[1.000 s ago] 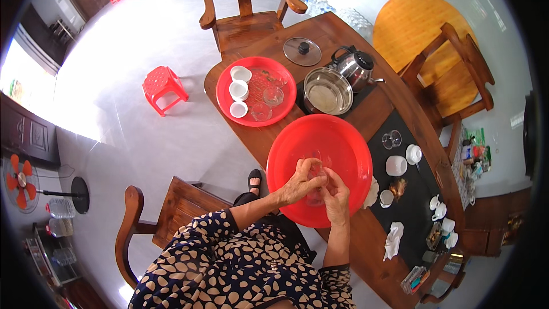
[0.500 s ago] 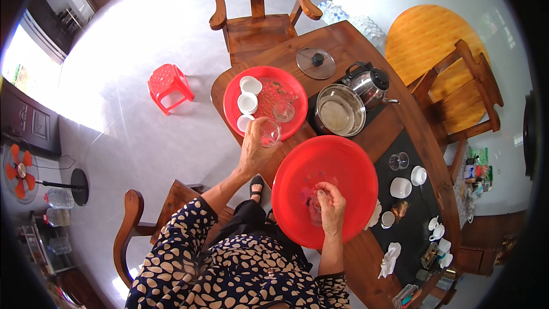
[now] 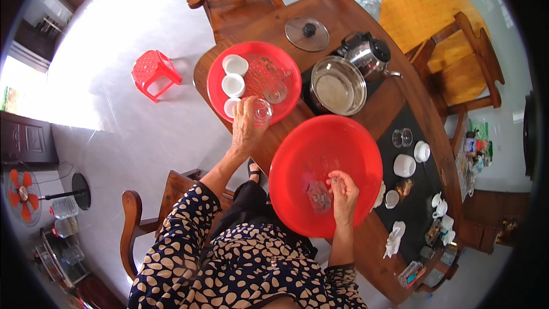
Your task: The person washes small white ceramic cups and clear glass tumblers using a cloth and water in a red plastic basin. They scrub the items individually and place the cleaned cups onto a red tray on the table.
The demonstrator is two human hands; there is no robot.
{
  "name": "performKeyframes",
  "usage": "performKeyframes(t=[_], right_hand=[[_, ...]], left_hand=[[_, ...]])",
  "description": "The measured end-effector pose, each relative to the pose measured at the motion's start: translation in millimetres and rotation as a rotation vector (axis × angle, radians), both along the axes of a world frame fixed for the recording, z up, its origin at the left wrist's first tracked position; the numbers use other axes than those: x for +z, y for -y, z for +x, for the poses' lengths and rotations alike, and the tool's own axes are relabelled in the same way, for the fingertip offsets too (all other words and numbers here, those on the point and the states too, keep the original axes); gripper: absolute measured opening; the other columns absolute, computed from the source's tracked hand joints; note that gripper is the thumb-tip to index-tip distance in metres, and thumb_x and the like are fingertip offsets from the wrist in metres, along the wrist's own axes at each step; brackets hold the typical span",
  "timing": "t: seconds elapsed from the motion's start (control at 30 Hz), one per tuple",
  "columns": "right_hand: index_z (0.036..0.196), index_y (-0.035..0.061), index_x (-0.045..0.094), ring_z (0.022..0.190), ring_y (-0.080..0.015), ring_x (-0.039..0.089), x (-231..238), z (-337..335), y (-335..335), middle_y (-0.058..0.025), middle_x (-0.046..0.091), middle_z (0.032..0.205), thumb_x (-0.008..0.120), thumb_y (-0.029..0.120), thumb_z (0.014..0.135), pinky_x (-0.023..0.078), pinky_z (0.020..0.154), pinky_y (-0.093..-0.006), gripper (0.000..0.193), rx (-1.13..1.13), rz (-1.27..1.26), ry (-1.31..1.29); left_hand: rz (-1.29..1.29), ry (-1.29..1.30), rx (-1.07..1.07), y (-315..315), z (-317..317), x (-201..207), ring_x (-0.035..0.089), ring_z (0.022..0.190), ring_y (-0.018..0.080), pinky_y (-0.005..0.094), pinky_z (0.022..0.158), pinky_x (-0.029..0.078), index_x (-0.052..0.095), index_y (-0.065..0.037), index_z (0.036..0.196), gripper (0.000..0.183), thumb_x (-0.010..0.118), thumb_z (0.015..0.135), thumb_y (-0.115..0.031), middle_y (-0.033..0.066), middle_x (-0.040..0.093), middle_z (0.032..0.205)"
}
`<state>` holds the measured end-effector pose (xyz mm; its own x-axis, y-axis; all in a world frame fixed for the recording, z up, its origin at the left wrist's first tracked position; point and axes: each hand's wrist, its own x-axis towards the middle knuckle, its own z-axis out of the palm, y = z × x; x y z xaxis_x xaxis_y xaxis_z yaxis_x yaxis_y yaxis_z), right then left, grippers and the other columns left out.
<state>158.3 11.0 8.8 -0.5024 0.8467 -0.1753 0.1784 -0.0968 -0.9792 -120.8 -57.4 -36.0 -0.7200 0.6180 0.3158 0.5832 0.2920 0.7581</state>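
Note:
My left hand [image 3: 245, 123] is closed on a small clear glass cup [image 3: 262, 112] at the near rim of the red tray [image 3: 215, 88]. Beside it in the tray are three white cups [image 3: 233, 85] in a row and another clear glass cup [image 3: 275, 91]. My right hand [image 3: 344, 197] is over the large red basin [image 3: 297, 149], its fingers curled together; whether anything is between the fingertips is hidden. Below those fingers, a clear, blurred object [image 3: 319, 196] lies in the basin.
A steel pot [image 3: 338, 87], a kettle [image 3: 366, 51] and a glass lid [image 3: 307, 33] stand on the wooden table's far side. To the right are a clear glass [image 3: 402, 137], white cups [image 3: 404, 165] and crumpled tissue [image 3: 394, 239]. A red stool [image 3: 154, 74] stands on the floor.
The view has shifted, so the table sits higher and slightly left. My left hand keeps the glass cup at the tray's rim. My right hand's fingers have moved rightward from the basin's middle.

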Motion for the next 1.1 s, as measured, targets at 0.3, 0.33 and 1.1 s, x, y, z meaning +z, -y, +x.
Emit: performKeyframes(t=[0.3, 0.33, 1.1], right_hand=[[0.1, -0.0007, 0.058, 0.077, -0.0105, 0.057, -15.3, 37.8, -10.8, -0.005, 0.06, 0.091, 0.052, 0.006, 0.088, 0.043, 0.062, -0.0211, 0.015, -0.157, 0.171, 0.142], [0.1, -0.0009, 0.058, 0.078, -0.0109, 0.057, -23.2, 44.6, -11.0, -0.005, 0.06, 0.09, 0.052, 0.004, 0.087, 0.043, 0.062, -0.0212, 0.015, -0.148, 0.254, 0.213], [0.113, 0.0048, 0.048, 0.095, -0.0197, 0.058, 36.1, 29.0, 11.6, -0.0104, 0.057, 0.102, 0.055, -0.009, 0.073, 0.049, 0.074, -0.0299, 0.043, 0.009, 0.397, 0.082]], left_hand=[[0.095, -0.146, -0.081, 13.9, 49.6, 59.4, 0.046, 0.102, 0.0339, 0.0421, 0.089, 0.04, 0.051, -0.005, 0.112, 0.052, 0.071, 0.065, -0.004, 0.014, 0.05, 0.108], [0.129, -0.116, -0.183, 15.2, 62.8, 64.3, 0.048, 0.099, 0.0342, 0.0421, 0.087, 0.041, 0.052, -0.004, 0.109, 0.047, 0.07, 0.066, -0.004, 0.0137, 0.052, 0.105], [0.023, 0.914, -0.585, -19.3, 167.2, -0.1, 0.054, 0.072, 0.015, 0.0314, 0.068, 0.045, 0.06, 0.001, 0.091, 0.013, 0.056, 0.08, -0.006, 0.0077, 0.061, 0.078]])
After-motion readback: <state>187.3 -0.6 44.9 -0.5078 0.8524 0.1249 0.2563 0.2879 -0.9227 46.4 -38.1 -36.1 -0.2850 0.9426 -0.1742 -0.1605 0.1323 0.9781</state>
